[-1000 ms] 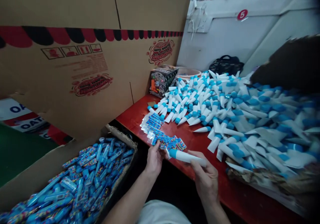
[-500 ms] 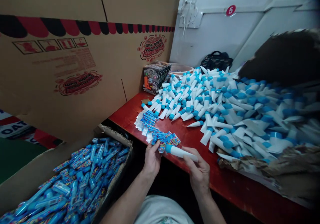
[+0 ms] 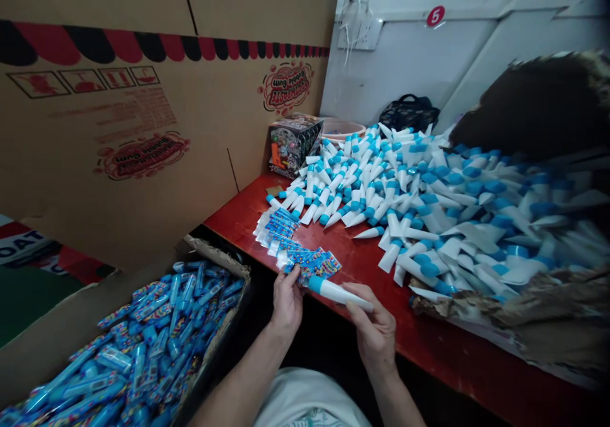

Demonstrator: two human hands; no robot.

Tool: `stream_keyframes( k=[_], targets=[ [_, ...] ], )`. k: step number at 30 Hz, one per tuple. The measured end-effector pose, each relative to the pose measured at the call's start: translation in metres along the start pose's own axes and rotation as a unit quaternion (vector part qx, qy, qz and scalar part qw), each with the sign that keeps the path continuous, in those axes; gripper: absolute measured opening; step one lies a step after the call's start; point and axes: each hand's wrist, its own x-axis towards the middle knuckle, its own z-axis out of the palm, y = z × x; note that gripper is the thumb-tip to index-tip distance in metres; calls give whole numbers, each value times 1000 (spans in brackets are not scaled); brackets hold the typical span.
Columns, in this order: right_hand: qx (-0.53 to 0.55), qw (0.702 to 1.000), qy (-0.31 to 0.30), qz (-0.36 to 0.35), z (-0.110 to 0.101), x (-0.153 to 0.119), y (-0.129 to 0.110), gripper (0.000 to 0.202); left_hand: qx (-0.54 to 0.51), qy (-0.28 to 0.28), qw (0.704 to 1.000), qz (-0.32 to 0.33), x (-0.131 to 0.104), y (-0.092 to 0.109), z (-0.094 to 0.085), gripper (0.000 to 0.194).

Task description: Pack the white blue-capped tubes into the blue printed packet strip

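Between the fingers of my right hand [image 3: 375, 325] is a white squeeze tube [image 3: 339, 292], its blue cap pointing left. My left hand [image 3: 288, 303] pinches a small blue printed wrapper [image 3: 303, 277], and the tube's cap sits right at it. How far the cap is inside the wrapper, I cannot tell. Fanned out just beyond my left hand on the red table [image 3: 238, 218] lie several flat blue wrappers [image 3: 282, 225]. A large heap of white tubes with blue caps [image 3: 395, 182] spreads over the table beyond my right hand.
At lower left an open carton [image 3: 216, 351] is full of wrapped blue tubes [image 3: 157, 332]. A tall cardboard box [image 3: 210, 109] borders the table on the left. Further back are a printed display box [image 3: 293, 144], a round tub [image 3: 343, 128] and a dark bag [image 3: 410, 112]. Torn cardboard [image 3: 548, 306] edges the heap at right.
The tube in my right hand has shifted slightly left, with its cap closer to the wrapper in my left hand. The whole view has moved a little.
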Motion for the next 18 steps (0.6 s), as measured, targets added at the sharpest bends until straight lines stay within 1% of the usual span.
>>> stream_keyframes(
  k=[5, 7, 9, 11, 14, 16, 18],
  targets=[
    [-111, 990, -45, -73, -3, 1, -1, 31, 18, -5, 1000, -6, 1, -2, -3, 21],
    [-127, 987, -52, -87, -3, 0, -1, 34, 14, -5, 1000, -10, 1, -4, -4, 20],
    [-126, 987, -49, -86, -3, -1, 2, 34, 2, -8, 1000, -16, 0, -5, -4, 18],
    [-118, 990, -43, -69, -1, -2, 7, 32, -16, -15, 999, -24, -1, -5, -2, 16],
    [-106, 994, -33, -23, 1, -5, 15, 28, -33, -31, 998, -49, -4, -3, 2, 17],
    [-93, 995, -20, 18, 4, -6, 22, 26, -34, -46, 996, -71, -7, -1, 6, 20],
    [-58, 996, -7, 75, 7, -8, 29, 27, -31, -60, 994, -83, -11, 1, 10, 25]
  ],
)
